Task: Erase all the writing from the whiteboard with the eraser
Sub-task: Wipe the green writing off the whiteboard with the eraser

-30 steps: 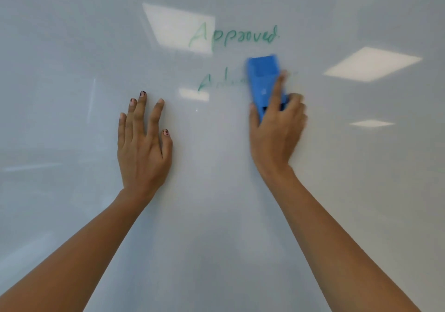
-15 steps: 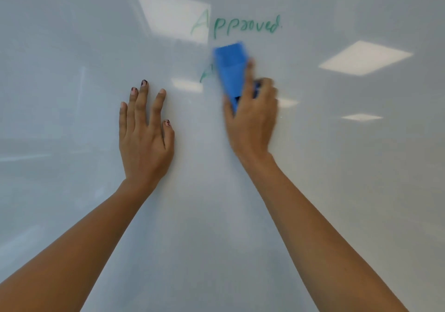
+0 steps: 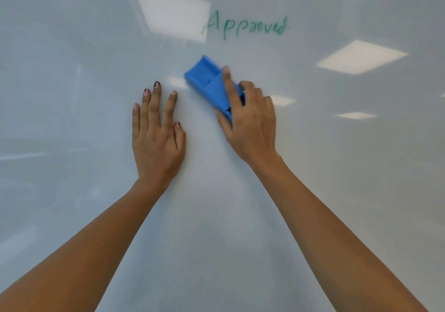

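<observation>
1. I see the blue eraser (image 3: 209, 82) tilted against the whiteboard (image 3: 72, 203), below the green word "Approved." (image 3: 245, 26).
2. The right hand (image 3: 251, 123) grips its lower end, forefinger along top.
3. The left hand (image 3: 156, 140) lies flat on the board, fingers straight.

A whiteboard (image 3: 72, 215) fills the whole view. The left hand (image 3: 157, 143) lies flat on it, just left of centre, fingers pointing up. To its right, not touching it, the right hand (image 3: 250, 128) holds an eraser (image 3: 207, 80) against the board. The eraser is tilted and juts up and leftward from under the fingers. A written word (image 3: 245, 26), "Approved.", sits above the eraser, apart from it.
</observation>
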